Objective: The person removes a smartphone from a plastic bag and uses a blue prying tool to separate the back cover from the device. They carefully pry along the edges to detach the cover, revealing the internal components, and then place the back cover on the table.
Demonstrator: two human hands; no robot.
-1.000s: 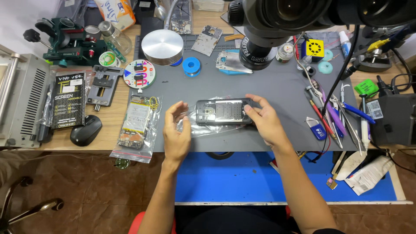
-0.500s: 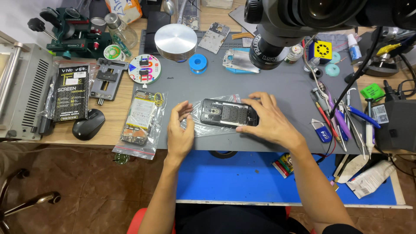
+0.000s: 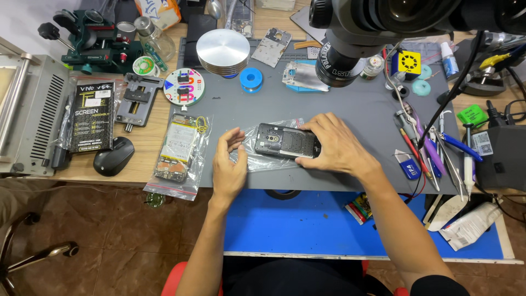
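from the head view, the right hand is clamped on the right end of an opened dark phone frame, thumb along the near edge and fingers over the far edge, holding it flat over a clear plastic bag on the grey work mat. the left hand sits just beside the phone's left end with fingers apart and curled, holding nothing, its fingertips near the bag. a second bag with a battery and parts lies to the left, near a black mouse. tweezers and tools lie well off to the right, and a microscope hangs above the mat.
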